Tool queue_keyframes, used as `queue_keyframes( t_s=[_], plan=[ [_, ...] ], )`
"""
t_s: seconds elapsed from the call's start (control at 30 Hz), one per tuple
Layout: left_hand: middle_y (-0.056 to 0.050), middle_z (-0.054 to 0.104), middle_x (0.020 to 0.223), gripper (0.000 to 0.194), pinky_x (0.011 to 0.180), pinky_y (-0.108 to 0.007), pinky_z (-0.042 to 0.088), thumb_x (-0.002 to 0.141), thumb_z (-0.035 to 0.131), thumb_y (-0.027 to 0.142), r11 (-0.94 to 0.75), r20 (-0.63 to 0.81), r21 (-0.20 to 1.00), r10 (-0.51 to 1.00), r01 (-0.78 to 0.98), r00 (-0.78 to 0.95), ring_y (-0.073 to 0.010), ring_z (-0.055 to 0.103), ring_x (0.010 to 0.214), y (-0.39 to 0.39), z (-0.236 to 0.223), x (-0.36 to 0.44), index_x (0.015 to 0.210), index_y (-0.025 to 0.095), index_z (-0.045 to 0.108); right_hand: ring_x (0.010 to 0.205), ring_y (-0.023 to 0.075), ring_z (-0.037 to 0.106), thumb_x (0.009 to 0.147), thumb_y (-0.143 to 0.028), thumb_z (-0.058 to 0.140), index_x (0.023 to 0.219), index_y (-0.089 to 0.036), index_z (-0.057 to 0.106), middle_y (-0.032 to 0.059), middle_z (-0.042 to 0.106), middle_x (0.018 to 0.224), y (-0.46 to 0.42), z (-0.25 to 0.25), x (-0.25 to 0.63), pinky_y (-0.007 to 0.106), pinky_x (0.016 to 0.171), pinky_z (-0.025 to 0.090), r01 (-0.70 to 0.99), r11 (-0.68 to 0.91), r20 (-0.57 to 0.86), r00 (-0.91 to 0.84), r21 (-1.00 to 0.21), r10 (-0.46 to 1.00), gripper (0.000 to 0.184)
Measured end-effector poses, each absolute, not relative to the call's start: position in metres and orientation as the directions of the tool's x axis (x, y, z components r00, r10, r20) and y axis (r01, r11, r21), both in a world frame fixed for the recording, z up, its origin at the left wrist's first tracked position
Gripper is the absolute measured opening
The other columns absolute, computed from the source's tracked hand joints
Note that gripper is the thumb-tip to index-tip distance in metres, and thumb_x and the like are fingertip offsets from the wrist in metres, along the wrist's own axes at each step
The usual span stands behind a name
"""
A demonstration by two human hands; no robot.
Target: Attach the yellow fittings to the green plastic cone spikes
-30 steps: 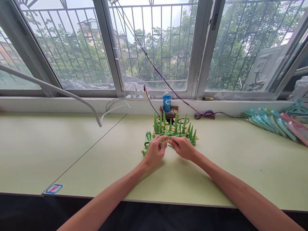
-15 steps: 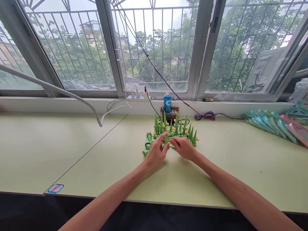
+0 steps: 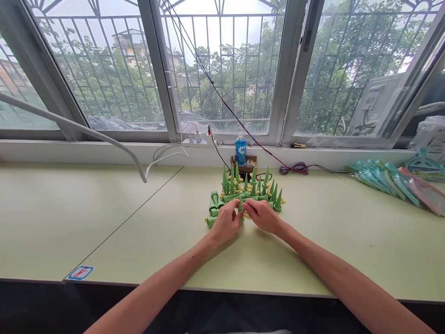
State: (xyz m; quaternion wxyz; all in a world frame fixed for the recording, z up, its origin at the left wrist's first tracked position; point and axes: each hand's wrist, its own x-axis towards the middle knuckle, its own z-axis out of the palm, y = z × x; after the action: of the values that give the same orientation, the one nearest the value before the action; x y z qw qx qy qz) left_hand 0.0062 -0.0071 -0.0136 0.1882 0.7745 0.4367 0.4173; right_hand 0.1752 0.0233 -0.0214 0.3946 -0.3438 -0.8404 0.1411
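Note:
My left hand (image 3: 225, 221) is closed around a green plastic watering spike (image 3: 240, 204), whose pointed tip stands up between the fingers. From the right, my right hand (image 3: 262, 214) pinches at the side of that same spike, by a small yellow valve (image 3: 247, 215). The fingertips partly hide the valve. Just behind the hands, several more green spikes with yellow valves (image 3: 254, 175) stand point up in a cluster. More green pieces lie on their sides to the left, among them a ribbed tube end (image 3: 210, 222).
A blue bottle (image 3: 240, 149) stands in a small brown box (image 3: 250, 162) by the sill. Coiled cable (image 3: 295, 168) lies to its right. Bagged teal and pink plastic items (image 3: 385, 181) rest at the far right. A white cable (image 3: 104, 138) arches over the table's left side.
The left fingers have closed further around the spike, which is now lower. My right fingers have come in against its side, and the yellow valve shows below them.

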Motion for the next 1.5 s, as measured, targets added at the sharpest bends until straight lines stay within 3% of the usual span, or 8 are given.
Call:
queue_keyframes(
  t_s=[0.17, 0.4, 0.47, 0.57, 0.7, 0.97, 1.5],
  plan=[
    [0.001, 0.056, 0.070, 0.018, 0.051, -0.022, 0.038, 0.091, 0.046, 0.032, -0.561, 0.520, 0.637, 0.819, 0.529, 0.243, -0.0093, 0.047, 0.053, -0.005, -0.013, 0.004, 0.079, 0.018, 0.052, 0.052, 0.0092, 0.033, 0.100, -0.036, 0.033, 0.066, -0.019, 0.039, -0.0040, 0.043, 0.058, 0.024, -0.023, 0.176, 0.024, 0.054, 0.027, 0.453, 0.736, 0.581, -0.454, -0.503, 0.676, 0.038],
    [-0.006, 0.065, 0.090, 0.023, 0.055, -0.022, 0.049, 0.088, 0.050, 0.038, -0.557, 0.607, 0.627, 0.787, 0.544, 0.106, -0.0118, 0.061, 0.063, 0.007, 0.013, -0.024, 0.083, 0.018, 0.061, 0.050, 0.0093, 0.029, 0.098, -0.038, 0.034, 0.063, -0.019, 0.037, -0.0050, 0.037, 0.055, 0.023, -0.021, 0.174, 0.024, 0.053, 0.025, 0.481, 0.730, 0.575, -0.453, -0.485, 0.681, 0.040],
    [-0.006, 0.067, 0.091, 0.024, 0.053, -0.023, 0.050, 0.085, 0.052, 0.038, -0.507, 0.576, 0.650, 0.815, 0.566, 0.067, -0.0120, 0.062, 0.059, 0.018, 0.024, -0.038, 0.083, 0.017, 0.062, 0.050, 0.0092, 0.030, 0.098, -0.038, 0.034, 0.063, -0.019, 0.037, -0.0048, 0.037, 0.055, 0.022, -0.021, 0.173, 0.024, 0.053, 0.026, 0.477, 0.729, 0.567, -0.460, -0.490, 0.683, 0.040],
    [-0.005, 0.069, 0.078, 0.021, 0.058, -0.025, 0.053, 0.082, 0.054, 0.034, -0.392, 0.502, 0.683, 0.865, 0.617, -0.006, -0.0144, 0.065, 0.056, 0.040, 0.035, -0.056, 0.083, 0.016, 0.064, 0.050, 0.0093, 0.030, 0.099, -0.037, 0.035, 0.062, -0.019, 0.038, -0.0045, 0.038, 0.055, 0.022, -0.021, 0.173, 0.024, 0.053, 0.026, 0.475, 0.726, 0.561, -0.463, -0.496, 0.686, 0.040],
    [-0.006, 0.071, 0.083, 0.021, 0.062, -0.026, 0.054, 0.079, 0.053, 0.032, -0.297, 0.460, 0.658, 0.886, 0.692, -0.057, -0.0187, 0.069, 0.069, 0.076, 0.036, -0.070, 0.083, 0.016, 0.066, 0.050, 0.0095, 0.030, 0.099, -0.038, 0.034, 0.061, -0.019, 0.039, -0.0041, 0.038, 0.054, 0.023, -0.023, 0.173, 0.024, 0.053, 0.027, 0.479, 0.726, 0.561, -0.462, -0.493, 0.687, 0.042],
    [-0.007, 0.073, 0.082, 0.013, 0.076, -0.029, 0.052, 0.075, 0.059, 0.026, -0.249, 0.424, 0.627, 0.904, 0.738, -0.055, -0.0207, 0.068, 0.080, 0.119, 0.025, -0.067, 0.078, 0.017, 0.068, 0.052, 0.0098, 0.034, 0.099, -0.037, 0.034, 0.064, -0.018, 0.046, -0.0036, 0.041, 0.055, 0.021, -0.021, 0.174, 0.024, 0.055, 0.029, 0.478, 0.726, 0.550, -0.475, -0.495, 0.687, 0.041],
    [-0.007, 0.073, 0.084, 0.016, 0.073, -0.028, 0.050, 0.080, 0.059, 0.031, -0.225, 0.406, 0.594, 0.913, 0.773, -0.046, -0.0198, 0.068, 0.078, 0.128, 0.002, -0.071, 0.076, 0.018, 0.068, 0.051, 0.0101, 0.034, 0.098, -0.037, 0.036, 0.063, -0.019, 0.045, -0.0039, 0.040, 0.054, 0.021, -0.021, 0.174, 0.024, 0.055, 0.029, 0.502, 0.722, 0.533, -0.489, -0.476, 0.691, 0.040]
  ],
)
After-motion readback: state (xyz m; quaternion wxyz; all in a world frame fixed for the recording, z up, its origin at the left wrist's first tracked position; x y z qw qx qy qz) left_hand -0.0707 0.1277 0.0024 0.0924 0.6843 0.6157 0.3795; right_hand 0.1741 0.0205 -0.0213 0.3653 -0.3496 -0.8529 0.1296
